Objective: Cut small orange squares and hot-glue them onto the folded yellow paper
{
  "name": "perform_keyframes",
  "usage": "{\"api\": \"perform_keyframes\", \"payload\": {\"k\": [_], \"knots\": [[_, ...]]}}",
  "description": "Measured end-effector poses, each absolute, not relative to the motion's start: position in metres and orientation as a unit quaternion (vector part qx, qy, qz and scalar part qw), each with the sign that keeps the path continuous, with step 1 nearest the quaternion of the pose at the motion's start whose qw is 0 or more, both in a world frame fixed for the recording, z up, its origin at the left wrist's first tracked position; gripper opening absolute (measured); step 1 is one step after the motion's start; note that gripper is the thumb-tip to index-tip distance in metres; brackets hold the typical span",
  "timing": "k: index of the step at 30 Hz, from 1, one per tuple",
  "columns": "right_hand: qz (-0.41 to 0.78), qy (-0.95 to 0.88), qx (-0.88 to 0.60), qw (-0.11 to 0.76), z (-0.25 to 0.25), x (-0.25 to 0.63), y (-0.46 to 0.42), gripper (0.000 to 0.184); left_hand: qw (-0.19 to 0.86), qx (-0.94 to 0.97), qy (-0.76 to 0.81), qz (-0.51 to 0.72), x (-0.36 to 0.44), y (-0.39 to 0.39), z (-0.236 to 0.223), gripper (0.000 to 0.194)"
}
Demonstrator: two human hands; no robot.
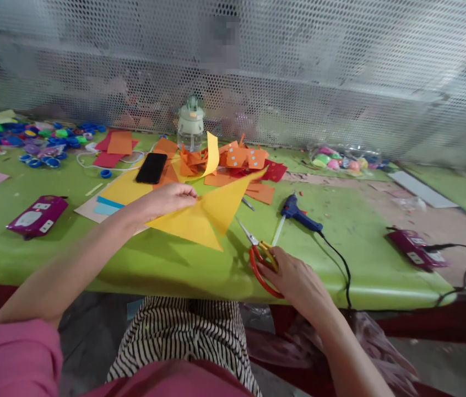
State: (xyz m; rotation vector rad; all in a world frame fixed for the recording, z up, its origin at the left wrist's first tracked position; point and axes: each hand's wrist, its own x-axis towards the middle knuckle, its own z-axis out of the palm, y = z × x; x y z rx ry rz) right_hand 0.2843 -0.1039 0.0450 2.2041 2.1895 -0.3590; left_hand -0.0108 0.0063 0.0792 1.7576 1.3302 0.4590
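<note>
Yellow sheet (191,227) is left of the glue gun (304,216), gripped in the left hand (170,198). Scissors (253,240) in the right hand (294,280), on the person's side of the glue gun and a bit left. Key relation: scissor tips point away from the person and leftward, toward the sheet, stopping just beside its right-hand flap, apart, no contact.

Sheet's long axis slants from near-left up to far-right, its far corner reaching toward the orange paper pieces (241,157), left of and beyond the glue gun. Two flaps spread out from the pinch. Left hand is the nearer one, already on the sheet; right hand is off it, with the scissors bridging most of the gap.

Left fingers: curled, thumb side up, pinching the sheet near its middle; exact fingertip contact hidden. Left forearm comes in diagonally from lower left. Right fingers: wrapped around the scissor handles, knuckles up, low and near-side of the glue gun; which fingers sit in the loops, can't tell. Blades look close together. Right forearm angles in from lower right.
</note>
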Motion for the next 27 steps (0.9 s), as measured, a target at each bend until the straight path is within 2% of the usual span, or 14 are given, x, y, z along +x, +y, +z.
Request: {"api": "perform_keyframes", "payload": {"k": [6, 11, 14, 17, 20, 27], "knots": [[-0.078, 0.696, 0.714, 0.009, 0.042, 0.293, -0.095, 0.037, 0.413, 0.770, 0.477, 0.097, -0.009, 0.023, 0.071, 0.026], [-0.004, 0.685, 0.729, 0.020, 0.049, 0.297, -0.095, 0.030, 0.387, 0.802, 0.455, 0.017, -0.001, 0.030, 0.065, 0.022], [0.056, 0.720, 0.690, -0.055, 0.051, 0.291, -0.096, 0.023, 0.378, 0.812, 0.445, -0.006, 0.002, 0.033, 0.058, 0.020], [0.059, 0.811, 0.568, -0.128, 0.045, 0.276, -0.098, 0.026, 0.367, 0.818, 0.442, -0.013, 0.003, 0.034, 0.050, 0.019], [0.036, 0.851, 0.512, -0.111, 0.033, 0.265, -0.100, 0.028, 0.352, 0.815, 0.459, -0.019, 0.000, 0.034, 0.043, 0.021], [0.065, 0.776, 0.626, -0.045, 0.017, 0.280, -0.096, 0.035, 0.363, 0.812, 0.457, 0.010, -0.007, 0.032, 0.036, 0.027]]}}
